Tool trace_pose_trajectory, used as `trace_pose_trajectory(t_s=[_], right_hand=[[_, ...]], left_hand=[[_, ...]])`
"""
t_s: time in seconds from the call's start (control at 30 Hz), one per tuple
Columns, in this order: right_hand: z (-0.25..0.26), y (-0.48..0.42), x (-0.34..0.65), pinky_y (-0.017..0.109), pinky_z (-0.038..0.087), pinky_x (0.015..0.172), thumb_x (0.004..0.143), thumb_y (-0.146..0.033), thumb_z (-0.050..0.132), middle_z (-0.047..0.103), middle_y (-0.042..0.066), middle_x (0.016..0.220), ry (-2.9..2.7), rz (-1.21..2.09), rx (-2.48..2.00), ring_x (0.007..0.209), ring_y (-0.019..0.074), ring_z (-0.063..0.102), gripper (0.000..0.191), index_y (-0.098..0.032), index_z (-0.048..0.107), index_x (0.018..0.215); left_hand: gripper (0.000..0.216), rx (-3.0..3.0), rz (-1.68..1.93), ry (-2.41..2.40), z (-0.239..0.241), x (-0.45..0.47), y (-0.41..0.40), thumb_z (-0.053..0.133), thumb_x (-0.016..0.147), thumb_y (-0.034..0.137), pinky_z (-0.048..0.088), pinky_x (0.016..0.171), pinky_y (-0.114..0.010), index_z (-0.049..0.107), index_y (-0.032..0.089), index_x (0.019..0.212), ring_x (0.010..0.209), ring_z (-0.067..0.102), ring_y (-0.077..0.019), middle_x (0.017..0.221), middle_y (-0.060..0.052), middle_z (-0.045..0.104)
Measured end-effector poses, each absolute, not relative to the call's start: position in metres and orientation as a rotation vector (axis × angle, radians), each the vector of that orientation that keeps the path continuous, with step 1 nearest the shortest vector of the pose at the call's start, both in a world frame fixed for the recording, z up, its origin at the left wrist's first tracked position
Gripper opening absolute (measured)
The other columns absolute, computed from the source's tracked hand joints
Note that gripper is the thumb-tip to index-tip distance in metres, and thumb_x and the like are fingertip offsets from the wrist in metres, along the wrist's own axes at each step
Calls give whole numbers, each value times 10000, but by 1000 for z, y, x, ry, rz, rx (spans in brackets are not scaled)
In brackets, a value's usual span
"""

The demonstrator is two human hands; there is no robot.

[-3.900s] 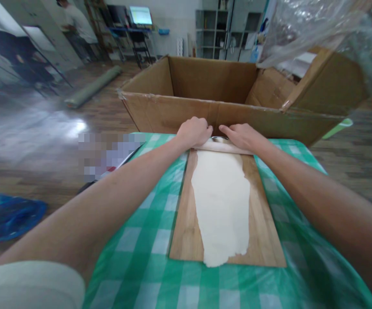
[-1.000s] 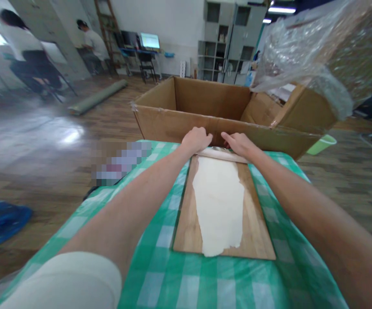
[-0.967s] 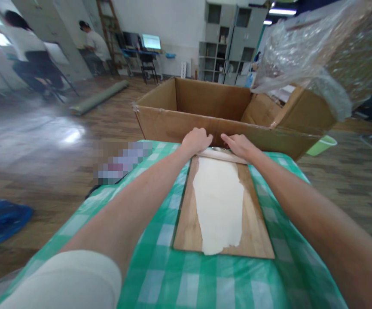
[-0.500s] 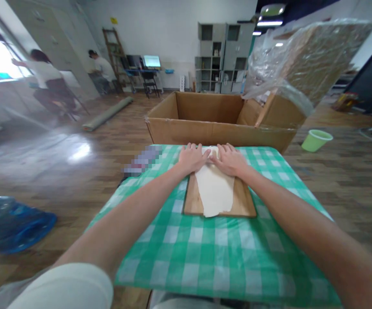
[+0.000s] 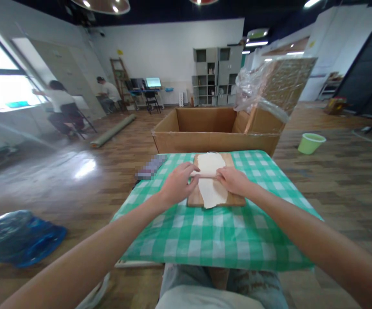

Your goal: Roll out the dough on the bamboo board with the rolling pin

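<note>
A thin pale sheet of dough (image 5: 213, 195) lies on a wooden cutting board (image 5: 236, 201), its lower end reaching the near edge of the board. Across the middle of the sheet lies a slim, light rolling pin (image 5: 208, 175). My left hand (image 5: 180, 182) is closed round the pin's left end, thumb below and fingers above. At the right end, my right hand (image 5: 233, 179) has its fingers curled over the pin, hiding that tip.
A green-and-white checked cloth (image 5: 205, 240) covers the table. A blurred-out flat item (image 5: 152, 167) is at its left corner. Beyond stands a big cardboard box (image 5: 211, 139). A green bucket (image 5: 311, 143) and a blue plastic bag (image 5: 21, 238) are on the floor. Two people sit far left.
Both hands have come back toward me from the board's far end, with the rolling pin now at mid-sheet. The dough's far part is uncovered. My view has tilted up.
</note>
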State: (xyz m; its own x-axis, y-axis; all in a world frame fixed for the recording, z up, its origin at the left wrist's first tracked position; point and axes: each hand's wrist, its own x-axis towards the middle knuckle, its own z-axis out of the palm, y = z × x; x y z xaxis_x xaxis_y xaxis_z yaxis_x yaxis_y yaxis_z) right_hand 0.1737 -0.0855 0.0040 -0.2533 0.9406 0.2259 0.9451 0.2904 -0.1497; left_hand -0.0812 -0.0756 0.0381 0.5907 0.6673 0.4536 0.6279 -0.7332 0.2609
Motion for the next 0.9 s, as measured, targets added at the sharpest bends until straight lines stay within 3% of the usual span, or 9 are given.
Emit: trace_pose_trajectory(t_s=[0.07, 0.13, 0.2, 0.4, 0.6, 0.9], right_hand=[[0, -77, 182, 339, 487, 964, 1069, -334, 527, 755, 118, 1127, -2263, -33, -1723, 1104, 259, 678, 222, -192, 695, 1042], [-7, -71, 187, 333, 465, 1011, 1059, -298, 549, 724, 133, 1221, -2214, -58, -1729, 1194, 258, 635, 184, -175, 671, 1121], [-14, -68, 191, 350, 459, 1025, 1068, -267, 506, 692, 158, 1270, -2145, -90, -1757, 1220, 266, 612, 208, -154, 640, 1181], [-21, -65, 214, 359, 489, 918, 1096, -334, 419, 697, 144, 1199, -1843, -54, -1746, 1088, 271, 650, 248, -179, 583, 1198], [-16, -63, 230, 356, 471, 825, 1107, -385, 396, 736, 129, 1134, -1776, 28, -1845, 1006, 281, 679, 265, -195, 568, 1170], [-13, -74, 219, 339, 451, 789, 1098, -384, 449, 744, 100, 1102, -1926, 81, -1764, 983, 269, 689, 234, -209, 594, 1153]], left_hand=[[338, 2835, 583, 950, 37, -72, -94, 523, 1036, 415, 550, 1074, -436, 675, 188, 1234, 1227, 686, -285, 1299, -132, 719], [643, 2946, 383, 795, 26, -63, -109, 664, 953, 561, 518, 1144, -475, 577, 136, 1428, 1381, 601, -349, 1525, -200, 584], [843, 3032, 324, 776, 12, -56, -117, 721, 908, 610, 489, 1181, -509, 479, 89, 1526, 1448, 540, -388, 1578, -239, 525], [389, 3285, 464, 576, -16, -61, -99, 531, 1083, 325, 533, 1163, -449, 602, 129, 1411, 1378, 632, -296, 1453, -179, 666], [345, 3283, 602, 421, -9, -71, -104, 414, 1127, 262, 568, 1123, -339, 650, 129, 1339, 1292, 697, -200, 1356, -123, 740], [327, 3108, 458, 292, 27, -84, -139, 480, 1079, 285, 579, 1127, -355, 687, 171, 1305, 1286, 700, -220, 1330, -91, 758]])
